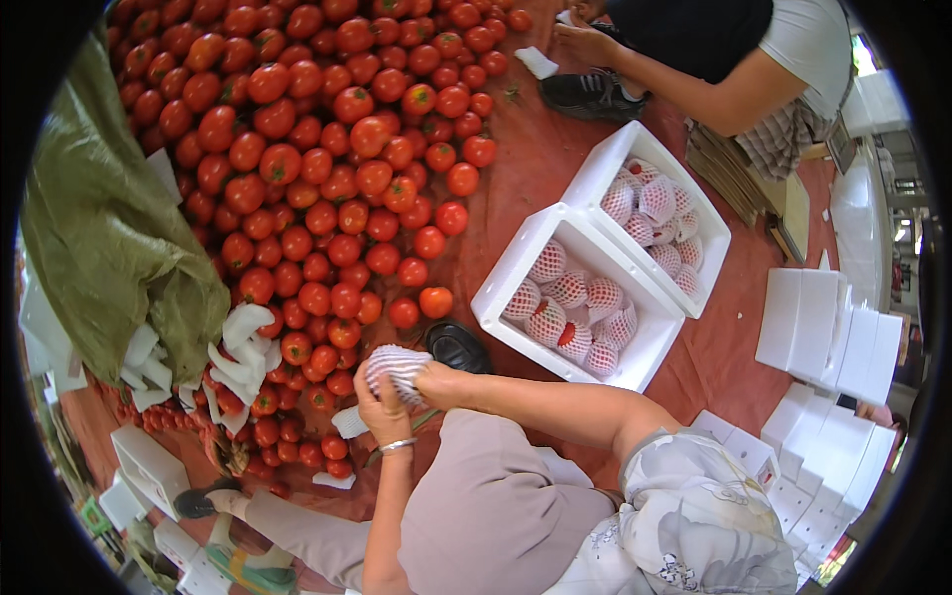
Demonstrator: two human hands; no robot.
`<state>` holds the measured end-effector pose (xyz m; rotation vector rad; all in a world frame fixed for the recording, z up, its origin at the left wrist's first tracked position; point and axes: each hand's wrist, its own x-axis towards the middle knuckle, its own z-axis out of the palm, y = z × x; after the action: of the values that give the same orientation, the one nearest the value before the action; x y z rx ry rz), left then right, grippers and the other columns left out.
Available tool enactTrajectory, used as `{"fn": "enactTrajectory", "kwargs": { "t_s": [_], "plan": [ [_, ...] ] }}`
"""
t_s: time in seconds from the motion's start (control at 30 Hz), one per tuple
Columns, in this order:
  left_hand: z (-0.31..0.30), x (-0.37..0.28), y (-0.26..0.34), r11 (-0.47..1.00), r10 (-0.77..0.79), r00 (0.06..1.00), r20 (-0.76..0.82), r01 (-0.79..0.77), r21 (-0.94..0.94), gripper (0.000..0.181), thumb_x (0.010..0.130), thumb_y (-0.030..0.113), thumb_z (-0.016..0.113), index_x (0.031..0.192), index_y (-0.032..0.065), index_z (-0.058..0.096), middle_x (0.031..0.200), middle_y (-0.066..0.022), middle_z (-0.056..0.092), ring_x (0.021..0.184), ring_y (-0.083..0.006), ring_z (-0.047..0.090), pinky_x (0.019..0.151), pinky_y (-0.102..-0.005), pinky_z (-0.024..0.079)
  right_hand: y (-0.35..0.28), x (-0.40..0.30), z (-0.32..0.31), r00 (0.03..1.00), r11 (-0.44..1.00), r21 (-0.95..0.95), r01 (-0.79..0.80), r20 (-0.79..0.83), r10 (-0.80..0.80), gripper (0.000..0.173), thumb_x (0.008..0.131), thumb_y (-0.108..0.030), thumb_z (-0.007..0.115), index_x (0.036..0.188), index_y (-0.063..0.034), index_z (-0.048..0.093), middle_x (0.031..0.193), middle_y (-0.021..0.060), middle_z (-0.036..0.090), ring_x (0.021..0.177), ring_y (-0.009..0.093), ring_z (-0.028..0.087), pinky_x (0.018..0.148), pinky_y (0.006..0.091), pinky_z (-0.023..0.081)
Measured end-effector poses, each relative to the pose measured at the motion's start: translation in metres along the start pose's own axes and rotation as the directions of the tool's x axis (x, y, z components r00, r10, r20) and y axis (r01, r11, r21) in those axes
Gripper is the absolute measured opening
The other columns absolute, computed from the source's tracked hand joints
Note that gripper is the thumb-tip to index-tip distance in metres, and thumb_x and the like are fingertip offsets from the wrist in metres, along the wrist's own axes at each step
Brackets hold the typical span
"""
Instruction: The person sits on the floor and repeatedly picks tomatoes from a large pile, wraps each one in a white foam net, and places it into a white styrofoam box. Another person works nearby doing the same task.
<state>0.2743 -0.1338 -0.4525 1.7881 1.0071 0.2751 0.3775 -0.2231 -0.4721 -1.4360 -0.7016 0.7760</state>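
My left hand (383, 416), with a bracelet on the wrist, holds a round thing in a white foam net sleeve (398, 372), likely a tomato. My right hand (440, 385) grips the sleeve's right end. Just beyond lies a large heap of loose red tomatoes (320, 163). To the right, two white foam boxes, a nearer one (494, 297) and a farther one (636, 134), stand side by side, both holding several net-wrapped tomatoes (604, 294). An empty foam net (349, 422) lies beside my left hand.
A co-worker (714, 82) sits at the upper right, hands around a white net. White foam nets (242, 357) and a green cloth (111, 216) cover part of the heap's left side. White foam boxes (811, 327) are stacked at the right. A black shoe (457, 348) is near my hands.
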Motion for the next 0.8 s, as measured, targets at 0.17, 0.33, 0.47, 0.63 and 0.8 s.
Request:
{"fn": "enactTrajectory", "kwargs": {
  "t_s": [0.17, 0.33, 0.47, 0.63, 0.8],
  "plan": [
    [0.019, 0.014, -0.012, 0.323, -0.357, 0.881, 0.311, 0.429, -0.843, 0.05, 0.103, 0.047, 0.053, 0.127, 0.0034, 0.058, 0.118, -0.009, 0.066, 0.106, -0.0214, 0.065, 0.095, -0.0381, 0.053, -0.048, -0.02, -0.029, 0.97, 0.939, -0.268, -0.217, 0.052, 0.239, 0.021, 0.096, -0.008, 0.057, 0.111, 0.0056, 0.062, 0.098, 0.0282, 0.066, 0.092, 0.044, 0.067, 0.077, 0.0474, 0.054],
    [0.021, 0.02, 0.02, 0.648, -0.257, 0.95, 0.176, 0.304, -0.698, 0.048, 0.103, 0.045, 0.057, 0.126, 0.0036, 0.059, 0.111, -0.0058, 0.067, 0.1, -0.0182, 0.065, 0.091, -0.0355, 0.054, -0.084, -0.016, -0.077, 0.911, 0.935, -0.319, 0.155, -0.32, -0.26, 0.025, 0.092, -0.006, 0.064, 0.115, 0.0031, 0.06, 0.112, 0.0218, 0.064, 0.101, 0.04, 0.064, 0.084, 0.0445, 0.055],
    [0.028, 0.007, 0.059, 0.951, -0.085, 0.982, 0.166, 0.13, -0.281, 0.025, 0.1, 0.018, 0.066, 0.117, 0.0006, 0.066, 0.106, -0.0044, 0.067, 0.092, -0.0141, 0.063, 0.084, -0.0284, 0.05, -0.089, -0.02, -0.097, 0.927, 0.914, -0.191, -0.357, -0.192, 0.321, 0.05, 0.099, -0.035, 0.063, 0.133, 0.0015, 0.059, 0.125, 0.0263, 0.065, 0.112, 0.04, 0.065, 0.097, 0.043, 0.052],
    [0.05, -0.006, 0.091, 0.976, 0.152, 0.955, 0.253, -0.104, -0.194, 0.013, 0.09, 0.009, 0.076, 0.096, -0.0024, 0.075, 0.101, -0.0078, 0.064, 0.087, -0.0165, 0.062, 0.075, -0.028, 0.051, -0.082, -0.049, -0.121, 0.852, 0.837, 0.197, -0.51, -0.018, 0.523, 0.061, 0.096, -0.043, 0.068, 0.138, 0.0001, 0.058, 0.126, 0.0148, 0.068, 0.114, 0.022, 0.065, 0.097, 0.0355, 0.051],
    [0.062, -0.011, 0.106, 0.974, 0.225, 0.872, 0.435, -0.203, -0.097, 0.018, 0.089, 0.018, 0.076, 0.093, 0.0007, 0.075, 0.094, -0.011, 0.066, 0.084, -0.0232, 0.065, 0.074, -0.0333, 0.052, -0.084, -0.097, -0.122, 0.852, 0.831, 0.219, -0.512, 0.009, 0.523, 0.063, 0.089, -0.032, 0.078, 0.14, -0.0023, 0.054, 0.122, 0.0098, 0.067, 0.11, 0.018, 0.063, 0.097, 0.0335, 0.052]
  ]
}}
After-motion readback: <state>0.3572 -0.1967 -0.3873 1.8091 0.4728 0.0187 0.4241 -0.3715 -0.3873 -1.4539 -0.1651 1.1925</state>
